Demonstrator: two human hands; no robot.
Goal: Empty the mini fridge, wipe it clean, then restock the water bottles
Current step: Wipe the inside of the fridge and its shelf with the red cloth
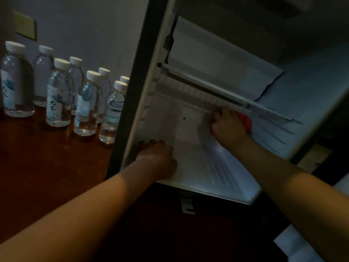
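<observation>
The mini fridge point(188, 167) stands open with a bare white interior and a wire shelf point(207, 86) across it. My right hand point(228, 127) grips a red cloth point(245, 120) deep inside, against the back right corner just under the shelf. My left hand point(158, 157) rests on the fridge floor beside the left wall, fingers curled, holding nothing. Several clear water bottles point(58, 95) with white caps stand in two rows on the wooden surface to the left of the fridge.
The dark wooden tabletop point(47, 167) runs along the fridge's left side below a grey wall. A light switch plate point(25, 25) is on that wall. A small metal bracket point(187, 205) hangs under the fridge's front edge.
</observation>
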